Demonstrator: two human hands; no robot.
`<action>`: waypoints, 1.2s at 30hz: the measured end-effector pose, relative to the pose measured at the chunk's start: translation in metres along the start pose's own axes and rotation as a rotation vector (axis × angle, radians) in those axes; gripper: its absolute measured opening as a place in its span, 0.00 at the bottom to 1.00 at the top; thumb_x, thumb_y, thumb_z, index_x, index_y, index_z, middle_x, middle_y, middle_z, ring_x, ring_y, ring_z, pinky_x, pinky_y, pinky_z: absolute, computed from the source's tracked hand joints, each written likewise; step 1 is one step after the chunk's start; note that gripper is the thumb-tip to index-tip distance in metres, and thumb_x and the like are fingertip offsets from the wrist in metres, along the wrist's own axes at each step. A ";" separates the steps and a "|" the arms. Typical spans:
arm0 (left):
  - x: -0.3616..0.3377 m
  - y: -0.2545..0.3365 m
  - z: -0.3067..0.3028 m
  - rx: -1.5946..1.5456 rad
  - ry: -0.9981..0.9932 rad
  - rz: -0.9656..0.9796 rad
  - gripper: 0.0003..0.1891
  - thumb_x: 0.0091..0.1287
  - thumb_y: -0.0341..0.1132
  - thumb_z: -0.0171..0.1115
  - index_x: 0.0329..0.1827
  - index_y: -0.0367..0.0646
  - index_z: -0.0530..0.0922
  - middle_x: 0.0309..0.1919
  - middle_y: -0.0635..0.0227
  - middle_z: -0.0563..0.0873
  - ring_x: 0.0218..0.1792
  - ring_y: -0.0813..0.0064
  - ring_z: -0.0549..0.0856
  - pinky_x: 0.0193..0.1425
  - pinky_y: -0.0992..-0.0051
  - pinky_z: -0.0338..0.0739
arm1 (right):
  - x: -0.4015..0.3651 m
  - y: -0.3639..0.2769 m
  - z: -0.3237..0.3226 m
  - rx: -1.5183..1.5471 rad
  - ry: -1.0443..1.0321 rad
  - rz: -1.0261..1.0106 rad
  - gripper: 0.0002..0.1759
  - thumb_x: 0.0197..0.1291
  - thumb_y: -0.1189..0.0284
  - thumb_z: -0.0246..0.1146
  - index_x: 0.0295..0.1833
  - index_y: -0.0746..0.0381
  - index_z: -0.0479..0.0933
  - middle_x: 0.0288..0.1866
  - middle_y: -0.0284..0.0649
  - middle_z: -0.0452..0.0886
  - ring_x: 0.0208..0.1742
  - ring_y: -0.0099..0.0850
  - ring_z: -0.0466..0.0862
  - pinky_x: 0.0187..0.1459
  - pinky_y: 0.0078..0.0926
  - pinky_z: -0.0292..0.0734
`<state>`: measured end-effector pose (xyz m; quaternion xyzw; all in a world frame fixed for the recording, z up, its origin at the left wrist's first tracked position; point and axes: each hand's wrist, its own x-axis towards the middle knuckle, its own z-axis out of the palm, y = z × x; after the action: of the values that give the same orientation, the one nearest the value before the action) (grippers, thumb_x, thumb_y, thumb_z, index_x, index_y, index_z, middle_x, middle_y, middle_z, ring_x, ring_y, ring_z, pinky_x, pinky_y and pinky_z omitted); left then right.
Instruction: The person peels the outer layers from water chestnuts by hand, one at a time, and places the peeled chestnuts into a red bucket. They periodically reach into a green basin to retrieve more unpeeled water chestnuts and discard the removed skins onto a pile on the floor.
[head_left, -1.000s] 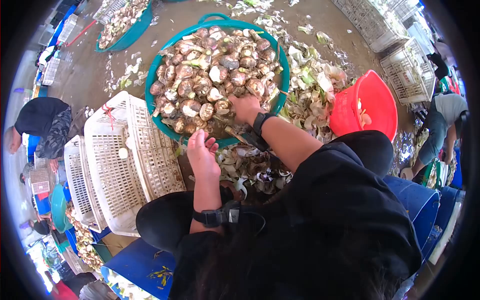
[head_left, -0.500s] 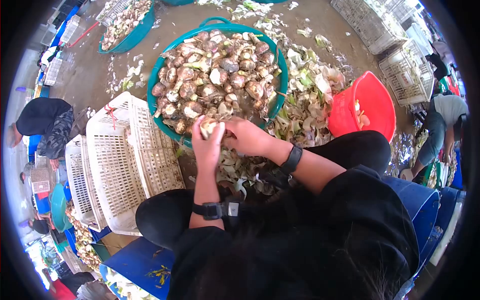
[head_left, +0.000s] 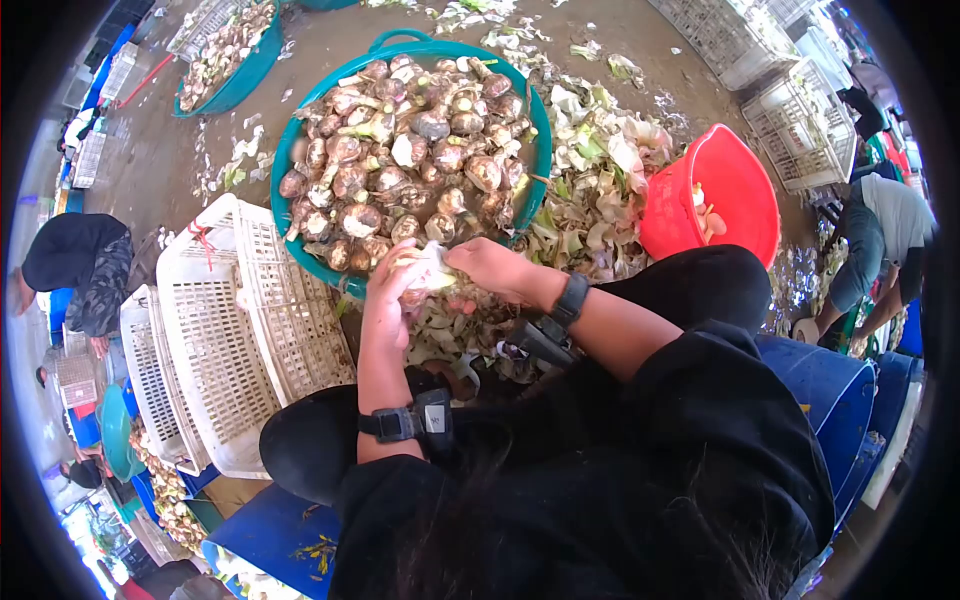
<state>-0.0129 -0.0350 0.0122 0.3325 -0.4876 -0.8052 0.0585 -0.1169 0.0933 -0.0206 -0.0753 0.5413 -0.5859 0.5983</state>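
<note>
My left hand is wrapped round a pale, partly peeled bulb in front of the near rim of a green tub. My right hand has its fingers pressed together at the bulb's right side; whether they pinch a leaf or the bulb itself is hidden. Brown and white bulbs with short stems fill the tub, with murky water between some of them. Beneath and right of my hands lie loose peeled leaves.
A red bucket with a few pale pieces stands right. White plastic crates lean at the left. Blue drums flank my legs. Another green tub is at the upper left. Co-workers bend at both sides.
The view has shifted, so the tub and bucket appear further left. The bulb in my left hand is turned and shows more pale surface. My right hand is at its right side.
</note>
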 end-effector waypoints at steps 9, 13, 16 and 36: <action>0.003 -0.009 -0.010 0.076 -0.048 -0.015 0.23 0.57 0.34 0.58 0.57 0.40 0.71 0.40 0.67 0.80 0.37 0.77 0.79 0.39 0.79 0.74 | -0.016 -0.004 0.009 -1.526 0.109 -0.550 0.14 0.59 0.67 0.51 0.31 0.68 0.74 0.30 0.50 0.80 0.26 0.41 0.81 0.30 0.34 0.79; -0.002 0.002 -0.010 -0.103 -0.161 -0.068 0.25 0.62 0.43 0.56 0.60 0.41 0.69 0.44 0.66 0.79 0.38 0.76 0.79 0.40 0.80 0.75 | -0.014 0.008 0.004 0.042 0.029 -0.049 0.17 0.60 0.62 0.55 0.35 0.68 0.76 0.31 0.50 0.80 0.25 0.41 0.80 0.30 0.32 0.78; 0.007 -0.005 -0.019 0.125 -0.240 -0.137 0.32 0.61 0.53 0.57 0.63 0.41 0.66 0.48 0.65 0.77 0.44 0.72 0.78 0.48 0.74 0.74 | -0.033 -0.003 0.017 -0.897 0.245 -0.518 0.14 0.58 0.63 0.56 0.38 0.64 0.77 0.28 0.52 0.78 0.28 0.46 0.78 0.33 0.37 0.73; -0.001 -0.019 -0.030 -0.674 0.384 -0.171 0.12 0.63 0.37 0.59 0.43 0.38 0.74 0.42 0.61 0.82 0.41 0.70 0.82 0.44 0.71 0.79 | -0.078 0.003 -0.011 -0.351 0.160 -0.774 0.10 0.62 0.73 0.54 0.46 0.65 0.73 0.41 0.32 0.79 0.46 0.19 0.75 0.48 0.21 0.70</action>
<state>0.0100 -0.0471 -0.0118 0.4785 -0.1467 -0.8453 0.1873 -0.1020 0.1606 0.0166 -0.3275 0.6093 -0.6702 0.2688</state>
